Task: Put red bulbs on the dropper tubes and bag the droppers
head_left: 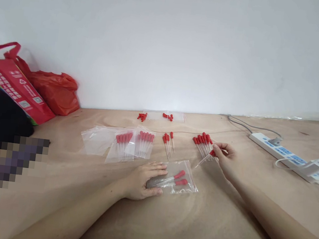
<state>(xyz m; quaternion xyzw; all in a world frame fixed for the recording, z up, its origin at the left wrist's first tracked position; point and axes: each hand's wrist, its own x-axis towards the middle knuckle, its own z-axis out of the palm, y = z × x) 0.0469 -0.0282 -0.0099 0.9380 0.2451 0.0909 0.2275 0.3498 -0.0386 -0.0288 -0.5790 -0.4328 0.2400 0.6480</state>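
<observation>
My left hand [146,180] lies over the closed end of a clear zip bag [192,174], fingers spread and thumb apart. Inside that bag are two glass droppers [180,175] with red rubber bulbs. My right hand [224,156] pinches another dropper [204,160] by its red bulb, its glass tip pointing down and left toward the bag's mouth. Right beside it lies a pile of droppers [202,139]. A few loose droppers [167,143] rest farther left. Two filled bags [123,146] overlap next to flat, unfilled bags [94,139].
Loose red bulbs [142,116] lie near the wall, with more on a clear bag [178,117]. A white power strip [284,153] with plugs and cables sits at right. Red shopping bags [56,91] and a black item [0,115] stand at left. A blurred patch [11,163] covers something nearer.
</observation>
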